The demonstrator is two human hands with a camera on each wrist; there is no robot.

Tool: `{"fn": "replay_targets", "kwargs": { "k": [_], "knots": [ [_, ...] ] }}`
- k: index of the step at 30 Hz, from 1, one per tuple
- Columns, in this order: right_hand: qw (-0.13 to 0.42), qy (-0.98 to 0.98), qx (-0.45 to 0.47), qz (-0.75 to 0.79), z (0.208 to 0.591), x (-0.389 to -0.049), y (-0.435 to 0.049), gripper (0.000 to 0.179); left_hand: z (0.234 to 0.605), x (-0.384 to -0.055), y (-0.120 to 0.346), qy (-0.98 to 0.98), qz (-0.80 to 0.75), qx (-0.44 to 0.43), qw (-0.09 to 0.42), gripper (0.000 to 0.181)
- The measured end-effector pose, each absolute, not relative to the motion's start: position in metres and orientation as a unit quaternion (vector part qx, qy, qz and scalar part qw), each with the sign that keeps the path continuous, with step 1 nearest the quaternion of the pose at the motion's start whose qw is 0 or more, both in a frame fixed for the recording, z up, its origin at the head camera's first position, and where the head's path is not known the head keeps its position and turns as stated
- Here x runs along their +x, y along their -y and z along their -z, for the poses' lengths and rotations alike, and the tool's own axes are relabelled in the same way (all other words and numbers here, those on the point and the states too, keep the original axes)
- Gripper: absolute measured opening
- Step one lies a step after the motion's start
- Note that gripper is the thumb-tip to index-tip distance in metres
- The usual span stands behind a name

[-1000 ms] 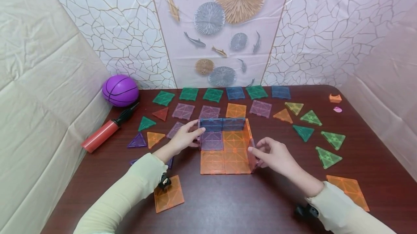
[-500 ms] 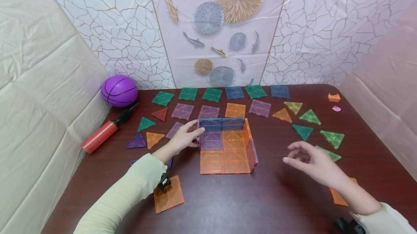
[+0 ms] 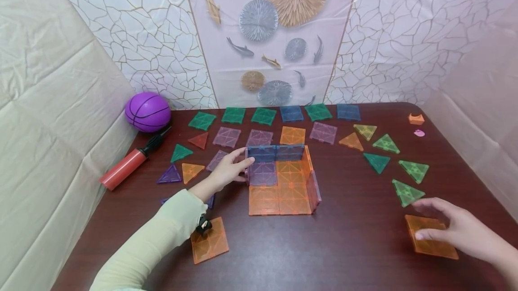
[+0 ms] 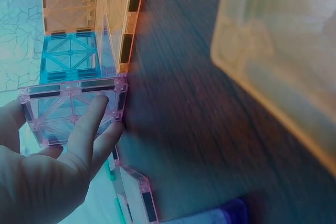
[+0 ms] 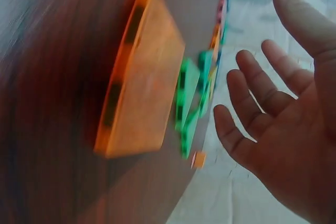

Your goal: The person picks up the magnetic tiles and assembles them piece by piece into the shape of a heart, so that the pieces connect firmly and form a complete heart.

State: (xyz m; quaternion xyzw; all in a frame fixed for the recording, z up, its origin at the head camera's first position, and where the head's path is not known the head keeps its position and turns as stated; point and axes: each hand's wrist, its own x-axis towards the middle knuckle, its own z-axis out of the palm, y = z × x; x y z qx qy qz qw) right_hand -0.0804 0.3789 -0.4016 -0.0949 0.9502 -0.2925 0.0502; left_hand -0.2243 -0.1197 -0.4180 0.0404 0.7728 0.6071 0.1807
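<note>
Clear magnetic tiles form a half-walled box at the table's middle. Its floor (image 3: 263, 201) is orange with one purple tile; two blue tiles (image 3: 263, 154) stand along the back. Orange and pink tiles (image 3: 313, 190) make the right wall. My left hand (image 3: 226, 169) pinches the upright pink-purple tile (image 4: 73, 109) of the left wall, its fingers spread over the outer face. At the right, my right hand (image 3: 457, 226) hovers over a large orange square tile (image 3: 433, 246). In the right wrist view its fingers (image 5: 244, 98) are extended and apart from that tile.
Triangular tiles (image 3: 413, 172) lie scattered on both sides. Rows of green, blue, purple and orange squares (image 3: 264, 117) lie behind the box. A purple ball (image 3: 148, 112) and a red hand pump (image 3: 125, 169) are at left. Another orange square (image 3: 210, 241) lies beneath the left wrist.
My right hand has left the pink tile of the right wall and moved right to above the large orange square. That pink tile stays standing. My left hand keeps its place.
</note>
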Motion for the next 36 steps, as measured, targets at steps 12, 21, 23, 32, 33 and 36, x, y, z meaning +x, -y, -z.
{"fn": "replay_targets", "kwargs": {
  "k": [12, 21, 23, 32, 33, 36],
  "knots": [
    [0.112, -0.970, -0.117, 0.181, 0.424, -0.075, -0.418, 0.069, 0.418, -0.224, 0.121, -0.768, -0.611, 0.040, 0.186, 0.067],
    [0.067, -0.979, -0.122, 0.150, 0.434, -0.070, -0.405, 0.076, 0.417, -0.223, 0.119, -0.768, -0.612, 0.038, 0.185, 0.067],
    [0.060, -0.981, -0.119, 0.143, 0.433, -0.071, -0.402, 0.076, 0.417, -0.223, 0.119, -0.768, -0.612, 0.038, 0.185, 0.067],
    [-0.002, -0.976, -0.163, 0.148, 0.437, -0.076, -0.383, 0.083, 0.416, -0.223, 0.117, -0.769, -0.611, 0.034, 0.182, 0.065],
    [0.001, -0.975, -0.165, 0.149, 0.437, -0.077, -0.380, 0.085, 0.416, -0.222, 0.117, -0.769, -0.612, 0.034, 0.181, 0.065],
    [0.023, -0.975, -0.159, 0.152, 0.432, -0.080, -0.366, 0.090, 0.415, -0.222, 0.117, -0.768, -0.614, 0.035, 0.180, 0.065]
  ]
}}
